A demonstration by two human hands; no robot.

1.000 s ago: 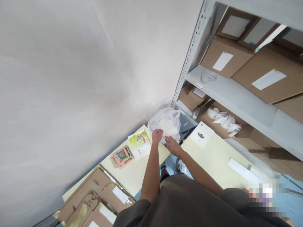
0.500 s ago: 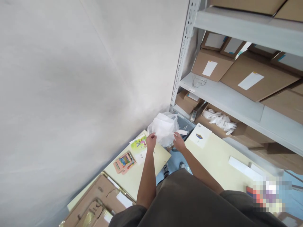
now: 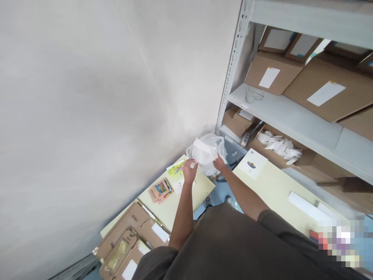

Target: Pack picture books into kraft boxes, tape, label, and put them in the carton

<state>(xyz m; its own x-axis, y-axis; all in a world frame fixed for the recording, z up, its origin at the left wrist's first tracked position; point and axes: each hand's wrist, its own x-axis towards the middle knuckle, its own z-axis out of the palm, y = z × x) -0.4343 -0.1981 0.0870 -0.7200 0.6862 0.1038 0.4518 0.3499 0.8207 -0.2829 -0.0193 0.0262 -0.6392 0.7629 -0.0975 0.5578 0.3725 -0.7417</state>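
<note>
My right hand [image 3: 219,162] grips the right edge of a thin white sheet [image 3: 205,155], which looks like paper. Part of it is folded over into a strip at the top. My left hand [image 3: 190,170] is closed at the sheet's lower left, thumb against fingers. A small white bit shows in that pinch, too small to name. Directly beyond the sheet is a translucent white plastic bag [image 3: 220,144], its outline partly covered by the sheet and my hands.
A picture sheet [image 3: 175,169] and colourful cards [image 3: 161,190] lie on the left table [image 3: 205,186], near brown cardboard pieces [image 3: 119,243]. The right table [image 3: 276,186] bears a white printed sheet [image 3: 251,165]. Shelves [image 3: 287,112] hold cardboard boxes [image 3: 274,72]. A grey-blue bin [image 3: 234,149] stands in the corner.
The white strip that stuck out right of my right hand is gone from there; a folded strip now shows on top of the sheet. My left hand has turned. The view shifted slightly.
</note>
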